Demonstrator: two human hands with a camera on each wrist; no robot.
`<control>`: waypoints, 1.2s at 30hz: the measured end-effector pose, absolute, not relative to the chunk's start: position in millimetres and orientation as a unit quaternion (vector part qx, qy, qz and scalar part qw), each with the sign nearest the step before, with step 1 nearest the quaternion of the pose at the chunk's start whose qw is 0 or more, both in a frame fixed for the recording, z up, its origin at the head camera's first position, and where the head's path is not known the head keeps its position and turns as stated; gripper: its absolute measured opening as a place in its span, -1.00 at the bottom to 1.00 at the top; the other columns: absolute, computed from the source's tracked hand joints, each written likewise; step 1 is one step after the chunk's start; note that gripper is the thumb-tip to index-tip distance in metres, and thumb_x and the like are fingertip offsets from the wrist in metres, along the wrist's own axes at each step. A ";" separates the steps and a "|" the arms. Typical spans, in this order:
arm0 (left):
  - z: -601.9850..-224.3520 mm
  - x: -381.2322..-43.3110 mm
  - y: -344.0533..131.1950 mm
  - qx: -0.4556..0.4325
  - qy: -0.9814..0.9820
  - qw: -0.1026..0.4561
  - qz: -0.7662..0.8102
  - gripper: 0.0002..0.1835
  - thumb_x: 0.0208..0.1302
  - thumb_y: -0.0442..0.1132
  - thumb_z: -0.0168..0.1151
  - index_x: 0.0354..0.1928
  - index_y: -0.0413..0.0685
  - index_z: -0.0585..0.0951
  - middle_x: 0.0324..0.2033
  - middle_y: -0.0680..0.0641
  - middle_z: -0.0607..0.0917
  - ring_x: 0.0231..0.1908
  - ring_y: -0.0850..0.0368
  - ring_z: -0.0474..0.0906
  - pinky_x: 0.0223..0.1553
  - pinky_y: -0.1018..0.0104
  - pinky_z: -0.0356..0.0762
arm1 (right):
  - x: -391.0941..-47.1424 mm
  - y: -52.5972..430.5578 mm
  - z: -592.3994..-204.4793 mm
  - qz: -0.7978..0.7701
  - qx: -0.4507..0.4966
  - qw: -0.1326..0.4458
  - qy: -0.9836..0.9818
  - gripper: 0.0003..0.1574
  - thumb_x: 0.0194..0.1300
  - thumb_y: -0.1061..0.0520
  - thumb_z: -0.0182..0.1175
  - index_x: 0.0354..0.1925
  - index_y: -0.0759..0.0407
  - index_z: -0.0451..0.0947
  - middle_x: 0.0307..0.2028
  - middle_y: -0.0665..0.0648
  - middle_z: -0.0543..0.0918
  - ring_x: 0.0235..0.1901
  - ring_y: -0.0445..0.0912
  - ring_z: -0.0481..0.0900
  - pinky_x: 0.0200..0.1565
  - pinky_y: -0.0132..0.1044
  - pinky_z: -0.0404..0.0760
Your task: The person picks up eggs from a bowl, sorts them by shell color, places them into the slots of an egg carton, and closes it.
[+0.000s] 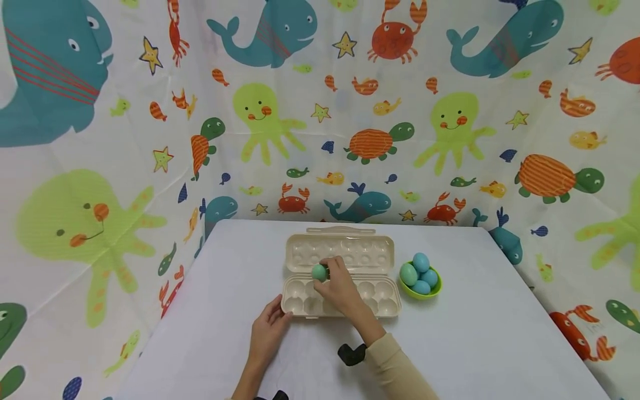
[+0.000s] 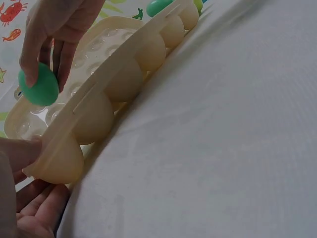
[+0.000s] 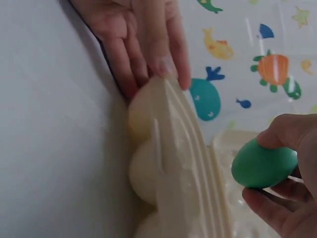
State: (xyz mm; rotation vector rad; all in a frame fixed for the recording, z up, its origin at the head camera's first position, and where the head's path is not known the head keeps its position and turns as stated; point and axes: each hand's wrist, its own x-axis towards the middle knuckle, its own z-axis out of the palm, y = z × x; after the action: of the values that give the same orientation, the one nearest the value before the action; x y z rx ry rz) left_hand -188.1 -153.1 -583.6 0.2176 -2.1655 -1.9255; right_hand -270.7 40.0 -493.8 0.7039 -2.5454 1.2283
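Observation:
In my right hand [image 1: 344, 288] a green egg [image 1: 319, 272] is pinched between thumb and fingertips, over the left part of a beige egg carton [image 1: 387, 290]. The right wrist view has this egg [image 3: 262, 164] close, thumb on top and fingers beneath. The carton lies opened, its lid [image 1: 340, 239] folded back away from me; bare rounded cups show, some hidden behind my right hand. My left hand [image 1: 268, 331] grips the carton's near left corner. In the left wrist view, its thumb [image 2: 22, 153] rests on the rim and its fingers [image 2: 47, 210] curl under the end cup.
Right of the carton stands a lime-green bowl [image 1: 421, 296] holding several blue and green eggs [image 1: 421, 261]. All this sits on a white-covered table [image 1: 470, 344]. A curtain [image 1: 310, 183] printed with sea animals hangs behind and along both sides.

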 end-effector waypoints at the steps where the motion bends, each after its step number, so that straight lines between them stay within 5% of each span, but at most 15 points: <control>1: -584.0 -187.9 -152.7 0.073 -0.738 0.118 -0.661 -0.34 0.28 -0.28 0.38 0.40 -0.22 0.40 0.27 -0.31 0.55 0.26 -0.13 0.55 0.05 0.69 0.51 | -270.6 33.4 -496.4 0.419 0.241 0.108 -0.868 -0.49 0.15 0.25 0.33 0.07 0.33 0.47 -0.03 0.23 0.49 -0.14 -0.05 0.60 -0.05 -0.24 0.71; 10: -587.2 -185.7 -152.5 0.070 -0.739 0.120 -0.659 -0.36 0.28 -0.25 0.38 0.37 -0.23 0.43 0.24 -0.32 0.58 0.24 -0.15 0.57 0.03 0.64 0.56 | -270.9 -8.4 -520.7 0.337 0.257 0.073 -0.903 -0.47 0.27 0.13 0.35 0.15 0.30 0.52 0.04 0.21 0.61 0.03 0.02 0.61 0.11 -0.14 0.64; 18: -589.3 -183.5 -152.3 0.051 -0.730 0.125 -0.670 -0.36 0.29 -0.28 0.37 0.37 -0.28 0.42 0.26 -0.34 0.56 0.23 -0.17 0.57 0.05 0.60 0.57 | -266.4 -17.9 -541.4 0.315 0.255 0.088 -0.910 -0.53 0.25 0.16 0.38 0.09 0.26 0.54 -0.05 0.20 0.61 -0.04 0.02 0.57 0.02 -0.15 0.65; 36: -590.2 -187.3 -147.9 0.052 -0.740 0.157 -0.652 -0.38 0.23 -0.32 0.41 0.31 -0.34 0.47 0.20 -0.38 0.60 0.18 -0.23 0.60 -0.01 0.63 0.60 | -264.5 -0.4 -526.4 0.259 0.268 0.088 -0.924 -0.36 0.27 0.07 0.39 0.24 0.24 0.46 0.07 0.21 0.58 0.06 0.06 0.58 0.08 -0.13 0.65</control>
State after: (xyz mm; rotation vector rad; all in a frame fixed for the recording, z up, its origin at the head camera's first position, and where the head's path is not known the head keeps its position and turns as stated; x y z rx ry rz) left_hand -187.3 -147.9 -590.2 0.1488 -2.1163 -1.8665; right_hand -264.5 -0.4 -526.4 0.7985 -2.7507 0.7712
